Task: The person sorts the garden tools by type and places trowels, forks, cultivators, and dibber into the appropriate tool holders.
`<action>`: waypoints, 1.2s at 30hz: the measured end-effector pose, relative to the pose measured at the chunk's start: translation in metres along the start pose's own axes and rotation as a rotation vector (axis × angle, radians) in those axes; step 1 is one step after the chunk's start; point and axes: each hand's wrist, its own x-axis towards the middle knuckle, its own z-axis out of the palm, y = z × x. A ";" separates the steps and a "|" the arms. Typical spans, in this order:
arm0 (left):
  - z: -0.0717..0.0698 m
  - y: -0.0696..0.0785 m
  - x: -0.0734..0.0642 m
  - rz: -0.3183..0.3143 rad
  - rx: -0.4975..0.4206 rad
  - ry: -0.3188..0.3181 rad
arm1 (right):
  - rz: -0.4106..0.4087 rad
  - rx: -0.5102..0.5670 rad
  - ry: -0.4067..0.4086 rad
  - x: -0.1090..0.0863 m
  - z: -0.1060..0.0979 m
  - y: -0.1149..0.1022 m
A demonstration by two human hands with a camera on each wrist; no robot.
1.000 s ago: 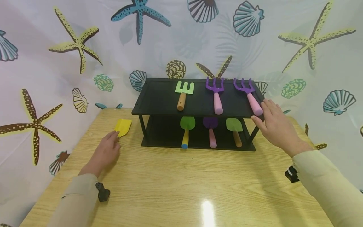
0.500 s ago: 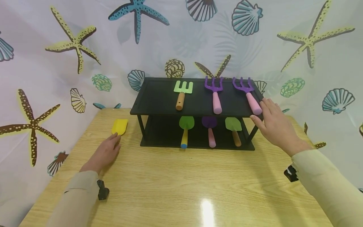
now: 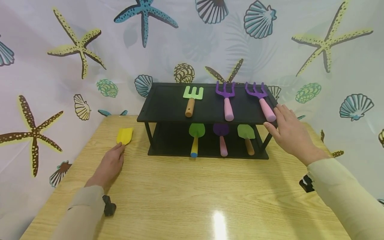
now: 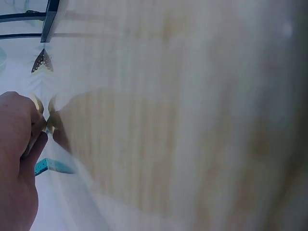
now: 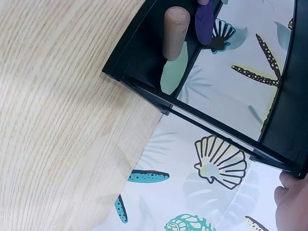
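At the left of the table, my left hand (image 3: 108,165) holds a yellow toy shovel (image 3: 124,136) with its blade pointing away from me. The handle is hidden under the hand. In the left wrist view the thumb and fingers of that hand (image 4: 17,149) are drawn together, and the shovel cannot be made out. My right hand (image 3: 291,134) rests against the right front corner of a black two-tier rack (image 3: 162,103), fingers extended along the side and thumb at the front. Nearest to it on the upper tier lies a purple hand fork with a pink handle (image 3: 267,110).
The upper tier also bears another purple fork (image 3: 228,108) and a light green fork (image 3: 190,106). On the lower tier lie a green trowel with a yellow handle (image 3: 196,130), a purple trowel (image 3: 223,145) and a light green trowel (image 3: 246,131). A patterned cloth (image 3: 210,50) hangs behind.
My left hand has shifted slightly left and towards me with the yellow shovel, whose blade has turned a little. My right hand stays at the rack's corner.
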 end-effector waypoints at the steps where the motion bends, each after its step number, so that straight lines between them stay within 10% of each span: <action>1: 0.000 0.000 -0.001 -0.005 0.000 0.009 | 0.000 0.002 0.000 0.000 0.000 0.000; 17: -0.010 0.015 -0.013 0.009 0.017 -0.012 | -0.011 0.005 0.014 0.001 0.003 0.002; 29: -0.013 0.024 -0.038 0.306 0.071 0.257 | -0.019 0.009 0.019 0.002 0.005 0.003; 36: -0.018 0.029 -0.055 0.327 0.091 0.240 | -0.011 0.009 0.016 0.001 0.004 0.003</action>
